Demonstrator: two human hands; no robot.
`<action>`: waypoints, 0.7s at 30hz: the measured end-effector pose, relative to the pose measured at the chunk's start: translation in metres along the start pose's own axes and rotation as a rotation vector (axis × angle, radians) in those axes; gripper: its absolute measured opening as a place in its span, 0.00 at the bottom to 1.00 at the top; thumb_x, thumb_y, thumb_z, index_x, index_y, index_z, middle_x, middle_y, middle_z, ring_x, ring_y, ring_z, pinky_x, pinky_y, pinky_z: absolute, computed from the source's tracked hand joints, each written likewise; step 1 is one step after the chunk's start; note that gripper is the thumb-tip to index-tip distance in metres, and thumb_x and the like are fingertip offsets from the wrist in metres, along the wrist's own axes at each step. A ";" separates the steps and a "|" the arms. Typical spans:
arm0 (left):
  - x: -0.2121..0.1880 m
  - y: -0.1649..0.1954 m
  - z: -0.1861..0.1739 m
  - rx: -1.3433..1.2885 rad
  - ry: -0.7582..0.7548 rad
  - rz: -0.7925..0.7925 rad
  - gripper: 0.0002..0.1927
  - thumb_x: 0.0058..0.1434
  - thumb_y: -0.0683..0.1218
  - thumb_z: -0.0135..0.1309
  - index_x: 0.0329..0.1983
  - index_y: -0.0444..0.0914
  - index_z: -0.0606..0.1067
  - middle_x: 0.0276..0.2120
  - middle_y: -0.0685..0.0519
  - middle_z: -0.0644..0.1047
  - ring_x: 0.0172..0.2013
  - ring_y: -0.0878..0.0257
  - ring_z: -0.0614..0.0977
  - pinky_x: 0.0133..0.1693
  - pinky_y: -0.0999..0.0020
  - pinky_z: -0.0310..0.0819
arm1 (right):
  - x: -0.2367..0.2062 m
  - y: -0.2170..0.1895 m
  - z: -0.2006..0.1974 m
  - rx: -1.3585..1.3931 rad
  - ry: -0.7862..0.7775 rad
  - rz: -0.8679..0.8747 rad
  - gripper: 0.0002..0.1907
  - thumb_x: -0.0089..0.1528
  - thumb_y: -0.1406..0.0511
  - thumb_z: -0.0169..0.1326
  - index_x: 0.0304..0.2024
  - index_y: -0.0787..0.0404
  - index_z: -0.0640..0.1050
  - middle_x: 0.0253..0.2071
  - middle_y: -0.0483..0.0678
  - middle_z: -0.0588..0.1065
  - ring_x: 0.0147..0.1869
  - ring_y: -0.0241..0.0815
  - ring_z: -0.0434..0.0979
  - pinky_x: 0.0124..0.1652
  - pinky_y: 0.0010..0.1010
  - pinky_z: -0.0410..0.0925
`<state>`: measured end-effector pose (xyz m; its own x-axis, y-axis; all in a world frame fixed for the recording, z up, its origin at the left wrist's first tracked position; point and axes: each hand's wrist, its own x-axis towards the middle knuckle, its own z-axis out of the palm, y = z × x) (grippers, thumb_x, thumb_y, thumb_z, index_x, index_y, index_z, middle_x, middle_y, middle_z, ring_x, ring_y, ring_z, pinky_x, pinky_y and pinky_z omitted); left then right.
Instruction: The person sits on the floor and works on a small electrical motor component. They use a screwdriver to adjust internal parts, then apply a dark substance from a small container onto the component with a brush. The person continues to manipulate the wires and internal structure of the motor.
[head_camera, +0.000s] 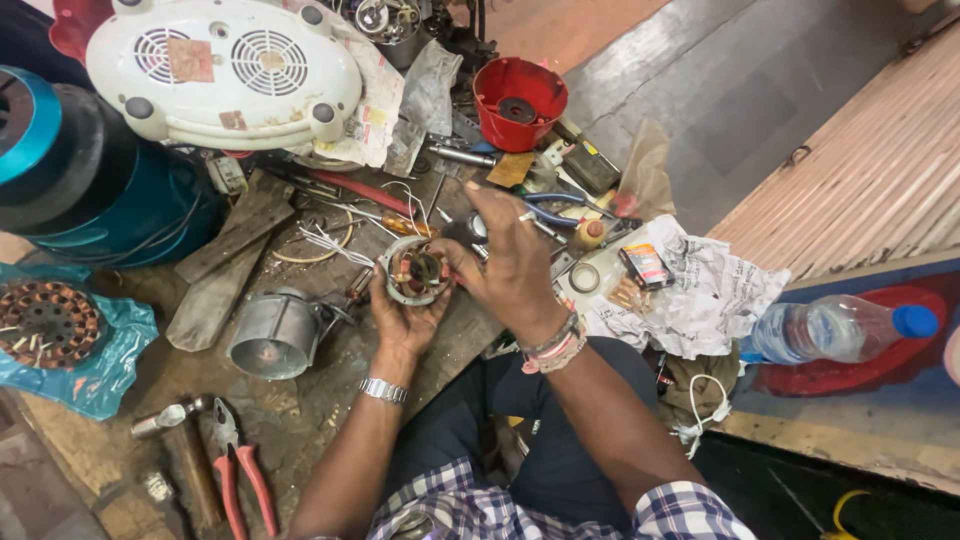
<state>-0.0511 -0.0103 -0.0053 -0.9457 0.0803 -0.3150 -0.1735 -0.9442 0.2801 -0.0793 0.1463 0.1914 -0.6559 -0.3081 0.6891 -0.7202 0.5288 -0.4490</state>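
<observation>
Nearest the camera, the person's checked sleeves and dark-trousered lap filled the bottom middle of the view, with both forearms reaching forward over the near edge of the worn wooden work board (300, 400). Little open room remained on that board: a bare patch lay just left of the left forearm, bounded at the near left corner by a hammer (180, 450) and red-handled pliers (240, 470) lying side by side. Beyond that patch a grey metal motor housing (275, 335) lay on its side, close to the left wrist.

The left hand (405, 315), wearing a metal watch, was turned palm up and cupped under a small round motor stator (415, 270) with copper windings, fingers curled up round its rim. The right hand (515, 265), bangles at the wrist, arched over from the right with its fingers bent down onto the stator's far side; whether it pinched a wire or only pressed there could not be told. The stator sat between the two hands, above the middle of the board.

To the right, crumpled newspaper (710, 295) and a plastic water bottle (835, 328) with a blue cap lay near the edge of a step. At the left edge a larger copper-wound stator (50, 322) rested on blue plastic. Farther off, tools crowded the board's far edge, with a red plastic cup (520, 100), a white vented appliance base (225, 70) and a teal motor (90, 180) behind
</observation>
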 end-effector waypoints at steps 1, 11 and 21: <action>0.000 0.000 0.001 -0.014 -0.017 0.000 0.39 0.61 0.72 0.51 0.64 0.41 0.72 0.54 0.50 0.80 0.49 0.54 0.84 0.47 0.57 0.83 | -0.001 0.001 0.001 0.027 0.074 -0.132 0.40 0.60 0.66 0.67 0.69 0.59 0.60 0.60 0.63 0.72 0.62 0.61 0.76 0.59 0.45 0.71; -0.002 -0.001 0.004 -0.062 -0.020 -0.003 0.40 0.61 0.72 0.51 0.65 0.39 0.71 0.55 0.49 0.79 0.49 0.53 0.84 0.48 0.56 0.83 | 0.002 0.001 -0.009 0.080 0.002 -0.084 0.36 0.62 0.67 0.68 0.68 0.55 0.64 0.55 0.54 0.75 0.58 0.55 0.78 0.54 0.40 0.73; -0.002 -0.001 0.002 0.010 0.015 0.018 0.41 0.61 0.73 0.50 0.65 0.39 0.71 0.54 0.48 0.79 0.48 0.52 0.84 0.44 0.59 0.84 | 0.004 -0.008 -0.013 0.061 -0.023 -0.046 0.36 0.59 0.67 0.67 0.67 0.57 0.65 0.56 0.59 0.74 0.58 0.59 0.78 0.54 0.42 0.74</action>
<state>-0.0497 -0.0088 -0.0036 -0.9444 0.0579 -0.3237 -0.1590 -0.9420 0.2955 -0.0732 0.1518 0.2049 -0.6259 -0.3497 0.6971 -0.7620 0.4647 -0.4511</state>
